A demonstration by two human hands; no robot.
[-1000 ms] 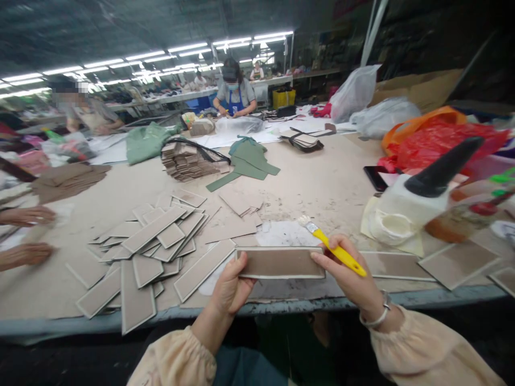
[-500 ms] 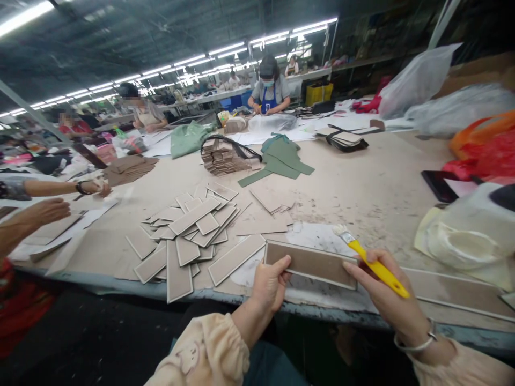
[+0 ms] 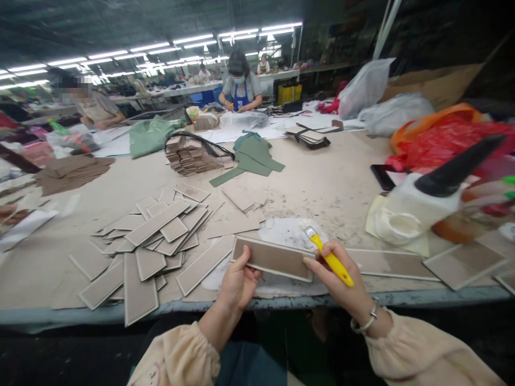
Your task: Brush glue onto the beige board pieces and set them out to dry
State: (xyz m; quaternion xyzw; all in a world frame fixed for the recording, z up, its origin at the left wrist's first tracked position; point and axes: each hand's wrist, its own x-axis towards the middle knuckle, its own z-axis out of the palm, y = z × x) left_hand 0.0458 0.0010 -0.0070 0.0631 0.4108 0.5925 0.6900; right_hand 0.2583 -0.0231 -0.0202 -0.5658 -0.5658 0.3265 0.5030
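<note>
A long brown rectangular panel (image 3: 277, 260) with a pale border is held just above the near table edge. My left hand (image 3: 240, 279) is closed on its left end, thumb on top. My right hand (image 3: 341, 281) grips a yellow-handled brush (image 3: 339, 269), its bristles pointing up and away. Fingertips of that same hand touch the panel's right end. Beneath them lies a white, stained sheet (image 3: 277, 230). To the left, a loose heap of similar pale-edged panels (image 3: 156, 222) overlaps in many directions. Another long panel (image 3: 392, 265) lies to the right of my right hand.
A white container with a black nozzle (image 3: 436, 195) stands at the right, near a dark phone (image 3: 382, 177) and red plastic bags (image 3: 438, 145). Farther back are green pieces (image 3: 257, 155) and a bundled brown stack (image 3: 191, 155). A co-worker (image 3: 240, 88) sits across the table.
The view has swung right, so the scene sits farther left and more of the right side shows. Both hands keep their hold on the panel and the brush.
</note>
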